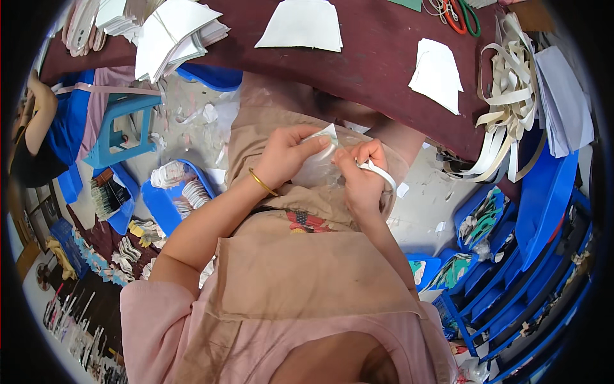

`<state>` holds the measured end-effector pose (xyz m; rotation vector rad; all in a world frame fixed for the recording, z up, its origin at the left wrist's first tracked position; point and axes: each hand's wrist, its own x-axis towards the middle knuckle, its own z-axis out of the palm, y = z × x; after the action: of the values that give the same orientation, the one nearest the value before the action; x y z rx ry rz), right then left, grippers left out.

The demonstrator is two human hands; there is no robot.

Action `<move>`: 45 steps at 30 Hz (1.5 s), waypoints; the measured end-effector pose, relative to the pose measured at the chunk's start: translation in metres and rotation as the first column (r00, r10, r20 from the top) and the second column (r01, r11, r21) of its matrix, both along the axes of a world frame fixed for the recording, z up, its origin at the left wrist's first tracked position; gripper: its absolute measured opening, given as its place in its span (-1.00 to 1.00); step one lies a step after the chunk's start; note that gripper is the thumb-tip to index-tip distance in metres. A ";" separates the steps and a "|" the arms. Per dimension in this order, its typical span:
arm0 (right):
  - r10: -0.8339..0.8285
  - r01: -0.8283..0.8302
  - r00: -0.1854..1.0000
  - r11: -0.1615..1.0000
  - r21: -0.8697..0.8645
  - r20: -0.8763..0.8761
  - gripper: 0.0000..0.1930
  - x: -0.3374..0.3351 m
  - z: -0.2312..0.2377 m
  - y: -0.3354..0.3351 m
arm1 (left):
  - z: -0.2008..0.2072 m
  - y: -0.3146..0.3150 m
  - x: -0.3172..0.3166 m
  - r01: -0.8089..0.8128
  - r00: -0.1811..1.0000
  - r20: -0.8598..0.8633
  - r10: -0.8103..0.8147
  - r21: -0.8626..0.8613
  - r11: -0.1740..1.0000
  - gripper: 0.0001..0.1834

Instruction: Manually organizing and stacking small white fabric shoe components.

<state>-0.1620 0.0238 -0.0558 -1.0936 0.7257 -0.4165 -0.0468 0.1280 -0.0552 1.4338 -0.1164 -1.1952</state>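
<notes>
Above my lap, my left hand (286, 153) pinches a small white piece (330, 132) of sheet material with a pointed corner, between thumb and fingers. Close beside it on the right, my right hand (362, 176) is closed round a narrow white strip (382, 174), which curves out past the fingers and down. Whether the piece and the strip are joined is hidden by the fingers. Beneath both hands lies my tan apron (288, 269). A gold-coloured bangle (263, 182) is on my left wrist.
Ahead is a maroon-covered table (377, 57) with white cut pieces (300, 25), stacked sheets (173, 38) and scissors (455, 16). Pale straps (511, 96) hang at its right end. Blue bins (167, 208) and a blue stool (121, 125) stand left, near another person's arm (41, 109); blue racks (511, 288) stand right.
</notes>
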 end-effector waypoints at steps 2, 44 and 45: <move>-0.050 0.049 0.998 0.998 0.038 0.025 -0.68 -0.002 -0.001 0.004 | -0.004 0.001 -0.001 -0.052 0.997 -0.063 0.051 -0.020 0.998 -0.73; -0.040 -0.497 0.489 0.808 0.316 0.871 -0.75 -0.001 0.020 -0.132 | -0.017 -0.143 0.075 0.026 0.595 0.802 -0.049 0.042 0.999 -0.72; -0.099 -0.478 0.389 0.828 0.293 0.916 -0.76 -0.012 0.040 -0.135 | -0.016 -0.142 0.077 0.025 0.604 0.795 -0.061 0.058 0.998 -0.71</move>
<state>-0.1736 -0.1110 -0.0157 -0.2605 -0.3287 -0.4915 0.0303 -0.0138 -0.0712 1.9280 -0.7619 -0.4909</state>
